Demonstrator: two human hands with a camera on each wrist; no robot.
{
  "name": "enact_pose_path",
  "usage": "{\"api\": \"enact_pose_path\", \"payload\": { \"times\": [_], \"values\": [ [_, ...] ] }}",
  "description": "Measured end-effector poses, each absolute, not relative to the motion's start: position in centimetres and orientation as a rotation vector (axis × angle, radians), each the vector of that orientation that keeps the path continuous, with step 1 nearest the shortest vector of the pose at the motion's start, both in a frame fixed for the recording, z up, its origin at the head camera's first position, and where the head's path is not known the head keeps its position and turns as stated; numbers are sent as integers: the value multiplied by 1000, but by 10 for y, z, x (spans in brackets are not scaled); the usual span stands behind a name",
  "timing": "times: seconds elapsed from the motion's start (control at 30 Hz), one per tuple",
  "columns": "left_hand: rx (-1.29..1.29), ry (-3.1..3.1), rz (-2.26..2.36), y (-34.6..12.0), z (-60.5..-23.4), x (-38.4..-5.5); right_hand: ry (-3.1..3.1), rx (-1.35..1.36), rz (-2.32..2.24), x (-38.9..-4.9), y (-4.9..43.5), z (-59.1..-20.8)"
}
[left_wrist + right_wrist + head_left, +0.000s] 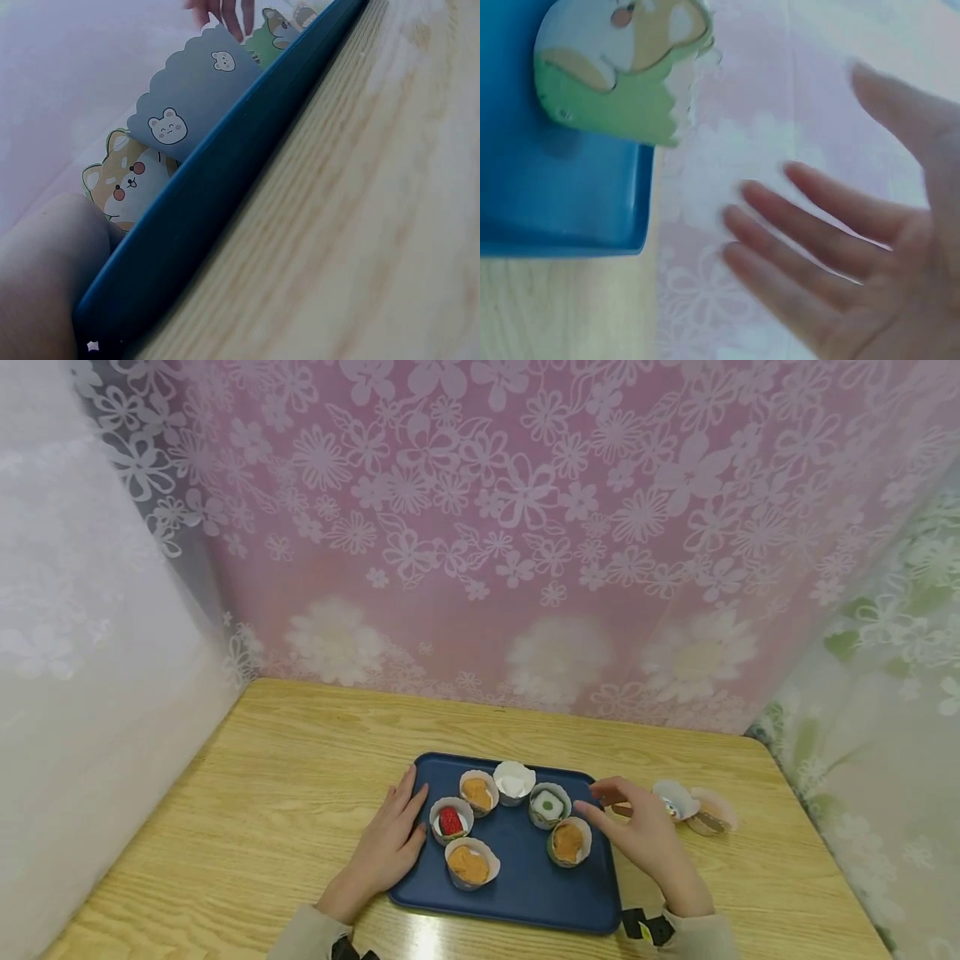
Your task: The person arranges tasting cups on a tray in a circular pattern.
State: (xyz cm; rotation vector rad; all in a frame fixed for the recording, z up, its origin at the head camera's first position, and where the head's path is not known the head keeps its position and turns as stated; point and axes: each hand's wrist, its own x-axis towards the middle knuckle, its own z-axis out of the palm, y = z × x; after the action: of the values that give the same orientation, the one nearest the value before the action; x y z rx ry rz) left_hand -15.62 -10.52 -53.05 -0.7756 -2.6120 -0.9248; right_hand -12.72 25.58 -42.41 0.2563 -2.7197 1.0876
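Observation:
A dark blue tray [517, 893] holds several paper cups. My left hand [386, 843] rests along its left edge with fingers extended, beside a cup with red filling [450, 821]. Over the tray's right edge, my right hand [645, 835] has its fingers spread with nothing between them. Nearest to it are a cup with brown filling [567, 841] and one with a white, green-centred filling [548, 805]. In the right wrist view, a green cup [615, 105] with a dog picture stands inside the tray's corner, apart from the fingers.
Two cups with orange filling [470, 865] [476, 793] and a white cup [513, 783] also stand on the tray. Right of my right hand, a pale cup [673, 800] and a brown-marked cup [711, 817] lie on the wooden table [300, 760]. Floral curtains [480, 527] surround it.

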Motion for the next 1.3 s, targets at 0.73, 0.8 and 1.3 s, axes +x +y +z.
{"api": "enact_pose_path", "payload": {
  "times": [0.73, 0.8, 1.3],
  "values": [
    [-767, -2646, -936, -106, -529, -156, -2197, -301, 1101, -133, 330, -454],
    [-768, -2646, -940, -106, -529, -156, -2296, -311, 1100, -133, 335, -455],
    [-767, -2648, -930, -108, -530, -157, -2624, -71, 709, -142, 353, -479]
  ]
}}
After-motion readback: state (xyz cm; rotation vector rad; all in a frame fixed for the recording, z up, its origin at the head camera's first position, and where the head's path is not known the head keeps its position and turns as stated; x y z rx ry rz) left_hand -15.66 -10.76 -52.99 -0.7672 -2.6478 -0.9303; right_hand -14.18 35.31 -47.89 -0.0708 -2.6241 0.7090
